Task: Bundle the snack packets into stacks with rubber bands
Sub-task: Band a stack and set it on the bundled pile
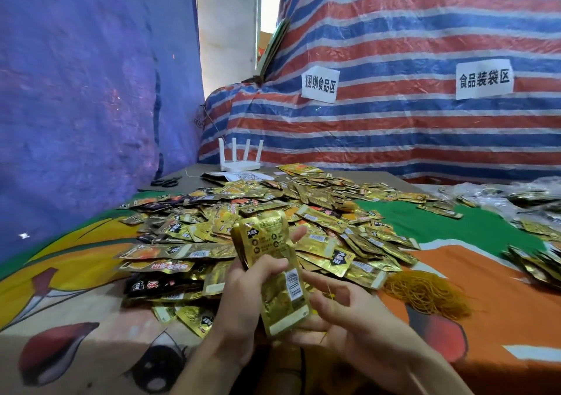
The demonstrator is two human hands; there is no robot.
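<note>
One stack of snack packets [270, 270] stands in my left hand [243, 297], fingers clamped round its middle, over the near edge of the table [91, 303]. My right hand [346, 318] sits at its lower end, fingers half curled; whether it pinches a band I cannot tell. My worry: the glossy packets fan out and slip if that grip eases during banding. Counts: one rubber band heap [425, 294], one scissors [167, 181], two paper signs [320, 84], loose packets [273, 209] beyond counting.

Head camera faces forward-down, close above table [501, 288].
</note>
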